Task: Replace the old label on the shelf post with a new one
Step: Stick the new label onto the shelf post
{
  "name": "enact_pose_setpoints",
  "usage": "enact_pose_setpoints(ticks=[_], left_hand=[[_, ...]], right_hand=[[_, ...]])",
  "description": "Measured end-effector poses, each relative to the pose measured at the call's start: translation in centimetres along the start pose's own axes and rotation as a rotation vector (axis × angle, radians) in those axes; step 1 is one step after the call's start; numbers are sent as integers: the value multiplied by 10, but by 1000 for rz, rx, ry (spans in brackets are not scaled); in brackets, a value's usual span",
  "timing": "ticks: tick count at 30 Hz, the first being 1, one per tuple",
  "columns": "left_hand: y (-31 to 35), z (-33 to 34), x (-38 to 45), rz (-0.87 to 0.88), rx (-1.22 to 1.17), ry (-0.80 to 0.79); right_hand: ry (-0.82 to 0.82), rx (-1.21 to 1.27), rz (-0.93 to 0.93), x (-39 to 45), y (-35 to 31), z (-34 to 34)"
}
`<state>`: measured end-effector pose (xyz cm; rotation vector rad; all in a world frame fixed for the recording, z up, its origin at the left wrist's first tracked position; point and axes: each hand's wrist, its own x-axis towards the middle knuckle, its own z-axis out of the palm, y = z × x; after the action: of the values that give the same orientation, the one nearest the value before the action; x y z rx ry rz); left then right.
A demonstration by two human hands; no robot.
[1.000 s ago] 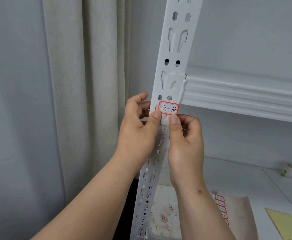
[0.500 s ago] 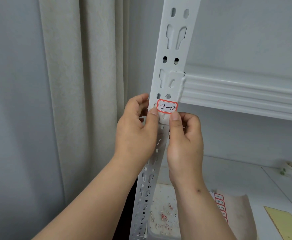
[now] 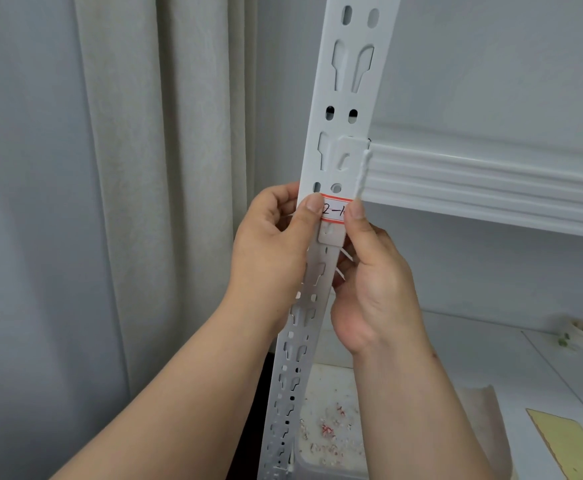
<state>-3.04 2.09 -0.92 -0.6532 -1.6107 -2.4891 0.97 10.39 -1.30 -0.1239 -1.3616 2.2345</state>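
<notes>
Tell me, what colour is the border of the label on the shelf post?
Red, around a white label with dark handwriting; the head view shows it.

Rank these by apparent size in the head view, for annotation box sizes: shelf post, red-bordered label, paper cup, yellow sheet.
1. shelf post
2. yellow sheet
3. paper cup and red-bordered label: similar; thumbs partly cover the label, and the cup stands farther off.
</notes>
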Motion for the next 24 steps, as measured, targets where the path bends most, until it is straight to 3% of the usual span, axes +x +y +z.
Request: enact_pose_setpoints(ticks=[4, 10, 24], left_hand=[[-1, 0, -1, -21, -67, -1], [-6, -4, -5, 26, 27, -31], [4, 0, -7, 45, 147, 29]], right_hand=[[-112, 108, 91, 0, -3, -3], [-32, 184, 59, -10, 4, 4], [237, -405, -314, -7, 12, 9]])
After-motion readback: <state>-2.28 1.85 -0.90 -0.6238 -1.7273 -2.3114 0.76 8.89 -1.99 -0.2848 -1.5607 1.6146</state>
